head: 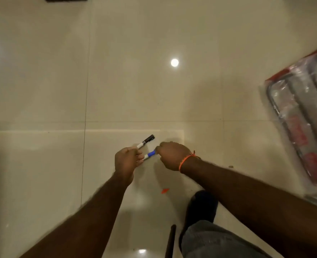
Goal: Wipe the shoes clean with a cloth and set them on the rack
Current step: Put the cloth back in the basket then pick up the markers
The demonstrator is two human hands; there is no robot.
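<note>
Shoes, cloth: none seen from the head camera; only a dark shoe [200,207], worn, lower right. Left hand [127,161], centre frame, curled round two markers: black-capped marker [147,141], blue marker [148,155]. Right hand [172,155] pinched the blue one's cap end. Plastic-wrapped metal rack [303,116] lay at right edge on tiled floor [60,71]. Shoes likely light, firm; best gripped at heel.
</note>
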